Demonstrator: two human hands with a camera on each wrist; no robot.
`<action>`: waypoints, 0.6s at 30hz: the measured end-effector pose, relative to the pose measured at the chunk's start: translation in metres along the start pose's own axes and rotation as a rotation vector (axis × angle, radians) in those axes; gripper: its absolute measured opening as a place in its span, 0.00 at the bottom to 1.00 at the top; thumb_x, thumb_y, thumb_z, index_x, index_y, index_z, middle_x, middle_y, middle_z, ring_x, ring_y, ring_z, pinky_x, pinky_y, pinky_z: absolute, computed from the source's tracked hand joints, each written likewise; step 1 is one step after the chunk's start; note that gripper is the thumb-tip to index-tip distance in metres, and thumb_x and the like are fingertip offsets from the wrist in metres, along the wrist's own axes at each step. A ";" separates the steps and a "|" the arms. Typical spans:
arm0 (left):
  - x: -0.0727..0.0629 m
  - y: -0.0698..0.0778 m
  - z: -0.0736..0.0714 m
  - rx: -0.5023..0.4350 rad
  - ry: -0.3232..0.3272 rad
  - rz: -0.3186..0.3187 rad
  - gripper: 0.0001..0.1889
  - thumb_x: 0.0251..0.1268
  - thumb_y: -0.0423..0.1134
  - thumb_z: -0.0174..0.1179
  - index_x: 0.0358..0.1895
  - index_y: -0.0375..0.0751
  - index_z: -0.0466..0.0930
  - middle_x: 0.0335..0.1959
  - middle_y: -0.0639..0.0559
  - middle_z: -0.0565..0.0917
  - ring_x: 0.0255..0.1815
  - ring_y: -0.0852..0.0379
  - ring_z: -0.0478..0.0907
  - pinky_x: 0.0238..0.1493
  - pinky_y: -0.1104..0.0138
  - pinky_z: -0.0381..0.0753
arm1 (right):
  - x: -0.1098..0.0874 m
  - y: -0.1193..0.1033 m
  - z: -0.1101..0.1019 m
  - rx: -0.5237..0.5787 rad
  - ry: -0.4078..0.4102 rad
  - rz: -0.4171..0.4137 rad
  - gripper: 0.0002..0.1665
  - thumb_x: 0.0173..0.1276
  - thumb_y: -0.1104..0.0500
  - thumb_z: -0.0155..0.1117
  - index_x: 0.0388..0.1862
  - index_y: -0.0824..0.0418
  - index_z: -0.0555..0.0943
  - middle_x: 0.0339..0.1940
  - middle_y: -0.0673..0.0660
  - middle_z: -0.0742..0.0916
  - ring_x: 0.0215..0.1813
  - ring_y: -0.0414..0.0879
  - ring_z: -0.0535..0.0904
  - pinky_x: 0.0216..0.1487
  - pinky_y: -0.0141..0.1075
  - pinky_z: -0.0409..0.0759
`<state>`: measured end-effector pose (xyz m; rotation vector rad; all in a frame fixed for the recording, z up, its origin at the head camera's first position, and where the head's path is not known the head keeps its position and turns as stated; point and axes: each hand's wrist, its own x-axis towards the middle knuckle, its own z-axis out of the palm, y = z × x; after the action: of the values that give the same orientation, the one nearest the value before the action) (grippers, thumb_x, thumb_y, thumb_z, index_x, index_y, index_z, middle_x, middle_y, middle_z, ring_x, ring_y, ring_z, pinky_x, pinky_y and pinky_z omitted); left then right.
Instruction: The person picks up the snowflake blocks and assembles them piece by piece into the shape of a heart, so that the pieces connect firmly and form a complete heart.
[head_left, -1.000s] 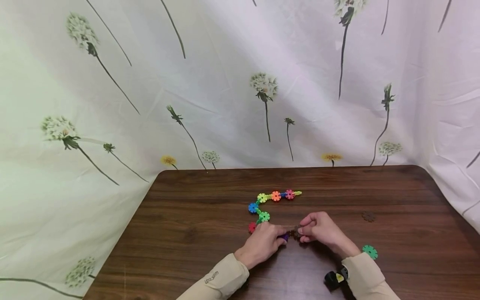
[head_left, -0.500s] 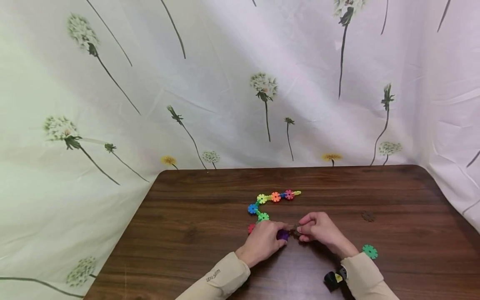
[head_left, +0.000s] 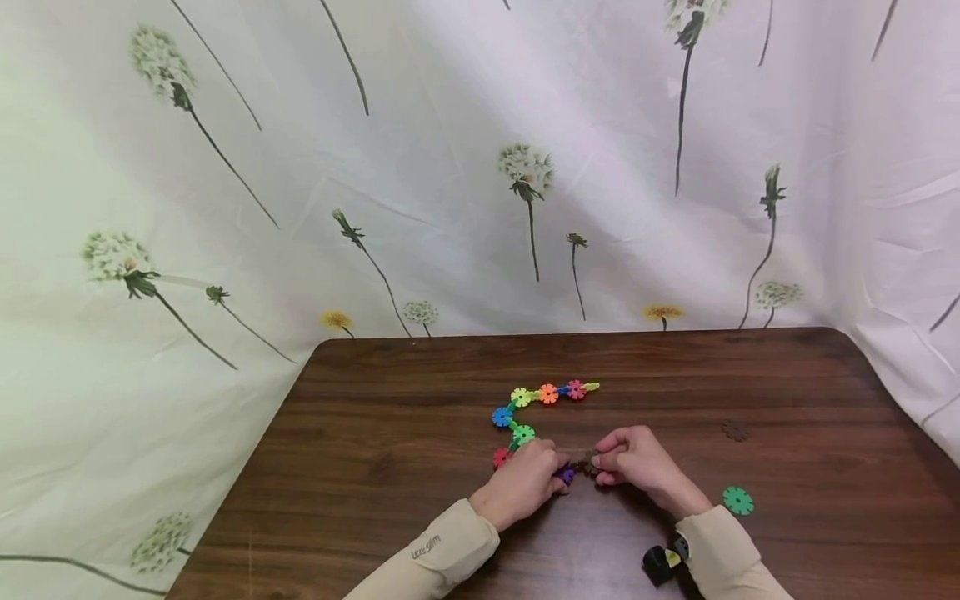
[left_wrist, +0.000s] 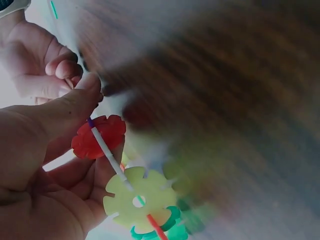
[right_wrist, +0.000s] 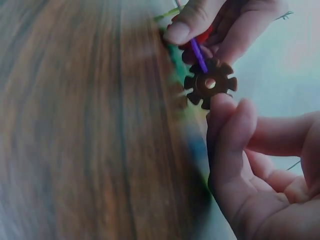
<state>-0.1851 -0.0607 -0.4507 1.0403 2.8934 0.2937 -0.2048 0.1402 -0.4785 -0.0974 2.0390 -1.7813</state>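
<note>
Slotted plastic flower discs are joined into a curving chain (head_left: pixel 502 416) on the table. My left hand (head_left: pixel 521 483) holds its near end, with thumb and fingers on a purple disc (head_left: pixel 565 474). Just behind it in the left wrist view are a red disc (left_wrist: pixel 102 137) and a pale yellow disc (left_wrist: pixel 142 192). In the right wrist view, the purple disc shows edge-on, meeting a brown disc (right_wrist: pixel 206 86). My right hand (head_left: pixel 645 467) pinches at the brown disc's lower edge, its thumb and fingertips close together. The fingers partly hide the joint.
Right of the hands, a loose brown disc (head_left: pixel 736 430) and a loose green disc (head_left: pixel 738 500) lie on the wooden table (head_left: pixel 360 467). A black strap with a yellow tag (head_left: pixel 660 564) hangs by the right cuff. A flower-printed cloth (head_left: pixel 450 167) stands behind.
Both hands stay together at the chain's end with only small shifts. The purple disc has tilted between the left fingers, and the chain has slid slightly left.
</note>
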 end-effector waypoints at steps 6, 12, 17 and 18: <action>0.000 -0.003 0.002 -0.024 0.001 0.050 0.02 0.60 0.37 0.66 0.35 0.45 0.84 0.28 0.59 0.83 0.30 0.69 0.78 0.31 0.78 0.74 | 0.003 0.000 -0.003 -0.006 -0.035 -0.003 0.12 0.61 0.73 0.60 0.42 0.80 0.74 0.26 0.57 0.86 0.26 0.42 0.84 0.31 0.35 0.85; -0.003 -0.006 0.004 -0.031 0.019 0.115 0.09 0.62 0.35 0.65 0.46 0.44 0.84 0.36 0.59 0.86 0.37 0.70 0.81 0.37 0.80 0.77 | 0.004 -0.001 -0.003 0.001 -0.041 0.003 0.12 0.60 0.74 0.58 0.42 0.80 0.73 0.26 0.57 0.86 0.25 0.41 0.83 0.31 0.34 0.84; -0.003 -0.007 0.002 -0.040 0.030 0.144 0.11 0.62 0.34 0.64 0.47 0.42 0.84 0.39 0.58 0.86 0.38 0.70 0.81 0.37 0.81 0.77 | 0.002 0.002 0.004 0.046 0.035 0.027 0.12 0.61 0.73 0.60 0.42 0.80 0.74 0.25 0.56 0.84 0.24 0.41 0.82 0.30 0.33 0.84; -0.003 -0.007 0.001 -0.047 0.032 0.148 0.11 0.62 0.34 0.64 0.47 0.42 0.84 0.40 0.57 0.87 0.39 0.69 0.82 0.37 0.82 0.77 | 0.002 0.002 0.004 0.055 0.045 0.027 0.12 0.61 0.73 0.60 0.42 0.80 0.74 0.25 0.55 0.83 0.24 0.41 0.82 0.30 0.33 0.83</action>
<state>-0.1871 -0.0681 -0.4536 1.2555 2.8272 0.3870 -0.2043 0.1359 -0.4817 -0.0130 2.0112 -1.8371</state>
